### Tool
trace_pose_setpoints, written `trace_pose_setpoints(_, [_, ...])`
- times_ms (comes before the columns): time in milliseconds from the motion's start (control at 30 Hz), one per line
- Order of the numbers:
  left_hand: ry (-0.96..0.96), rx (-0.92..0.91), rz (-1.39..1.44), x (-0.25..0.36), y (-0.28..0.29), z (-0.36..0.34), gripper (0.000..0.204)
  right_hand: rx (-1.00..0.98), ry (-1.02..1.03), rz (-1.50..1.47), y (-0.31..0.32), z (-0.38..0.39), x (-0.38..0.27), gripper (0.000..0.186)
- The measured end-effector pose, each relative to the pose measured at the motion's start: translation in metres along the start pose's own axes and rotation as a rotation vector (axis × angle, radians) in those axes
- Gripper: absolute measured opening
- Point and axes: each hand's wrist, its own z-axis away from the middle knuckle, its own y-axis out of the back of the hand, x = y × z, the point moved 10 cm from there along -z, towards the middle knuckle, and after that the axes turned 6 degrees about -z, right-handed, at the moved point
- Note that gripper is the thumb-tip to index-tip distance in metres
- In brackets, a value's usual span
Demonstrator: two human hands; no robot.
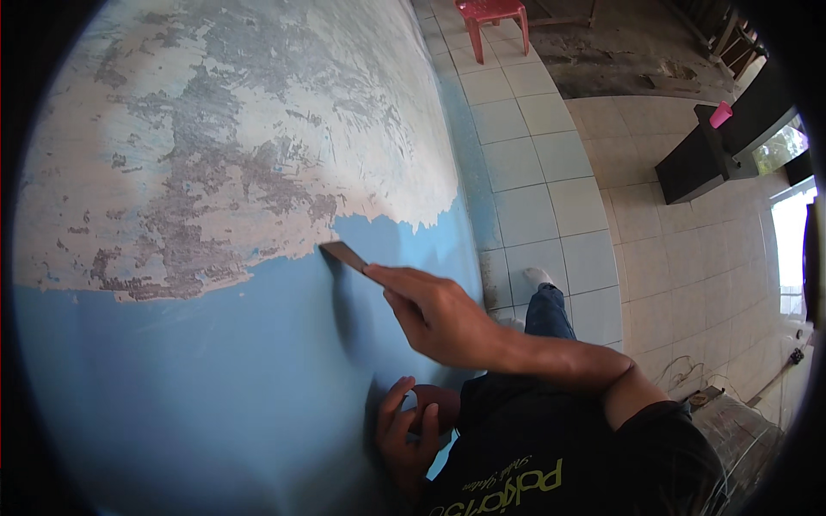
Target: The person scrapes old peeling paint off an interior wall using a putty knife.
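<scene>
My right hand [434, 318] is closed on a flat metal scraper [344, 256], whose blade tip is at the ragged border between the blue paint [172, 370] and the mottled white-and-grey patch [146, 155] of the wall. Below it, my left hand [400, 439] has its fingers wrapped around a curled reddish-brown piece [437, 408], possibly sandpaper, close to the blue surface.
My foot [539, 279] rests on the pale tiled strip [542, 215] beside the wall. A red plastic stool [489, 12] stands at the top. At right are a dark pillar base [684, 172] with a pink cup [721, 114], tiled floor [671, 267] and wires [684, 365].
</scene>
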Motion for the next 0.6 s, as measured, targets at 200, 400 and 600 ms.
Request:
trace_pose_setpoints(200, [0.0,0.009,0.006,0.002,-0.001,0.0,0.02,0.018,0.009,-0.01,0.006,-0.004,-0.002,0.035])
trace_pose_setpoints(400, [0.019,0.007,-0.006,0.003,0.001,-0.001,0.017,-0.024,-0.022,-0.037,0.005,0.0,-0.003,0.034])
trace_pose_setpoints(600, [-0.021,0.004,-0.055,0.007,0.003,0.001,0.014,0.118,0.105,-0.035,0.002,0.011,-0.007,0.034])
